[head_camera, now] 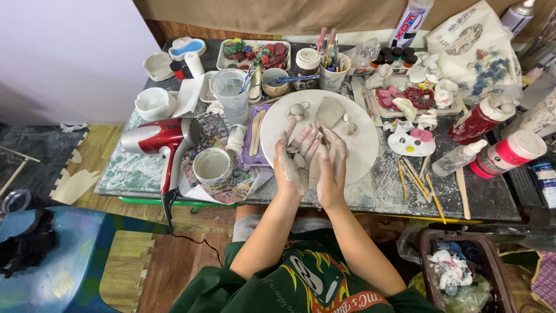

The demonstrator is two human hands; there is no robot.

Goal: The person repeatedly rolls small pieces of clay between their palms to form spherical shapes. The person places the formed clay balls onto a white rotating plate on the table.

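Clay (305, 155), a grey lump, sits pressed between the left hand (292, 159) and right hand (331, 165) over the near edge of the round white board (365, 145), and most of it is hidden by the palms, so its shape is hard to make out. Both hands' fingers lie together, closed flat against the lump and smeared grey. On the crowded surface (492, 197), a red hair dryer (159, 139) lies to the left, a white cup (212, 166) just beside it, and small clay pieces (330, 111) rest on the board beyond the fingertips.
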